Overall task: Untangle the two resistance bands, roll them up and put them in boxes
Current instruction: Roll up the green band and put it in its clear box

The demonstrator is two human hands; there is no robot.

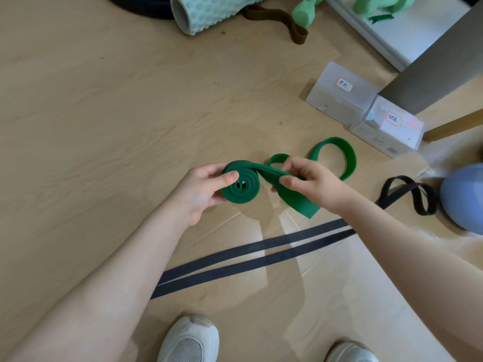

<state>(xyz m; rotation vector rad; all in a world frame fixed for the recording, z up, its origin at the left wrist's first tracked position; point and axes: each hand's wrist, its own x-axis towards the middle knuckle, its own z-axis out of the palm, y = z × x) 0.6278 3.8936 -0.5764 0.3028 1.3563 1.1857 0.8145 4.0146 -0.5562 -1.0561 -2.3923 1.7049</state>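
A green resistance band (347,158) is partly wound into a coil above the wooden floor. My left hand (202,189) grips that coil, thumb on its face. My right hand (313,182) pinches the band's free part just right of the coil; the loose end loops on the floor behind it. A black resistance band (261,253) lies stretched flat across the floor below my arms, its far end looped at the right. Two translucent lidded boxes (339,95) (389,131) with handwritten labels stand at the right.
A mint foam roller (198,11), a brown band (277,20) and green dumbbells (305,11) lie at the back. A blue ball (462,197) rests at the right edge beside a grey panel (439,69). My white shoes (188,340) show at the bottom.
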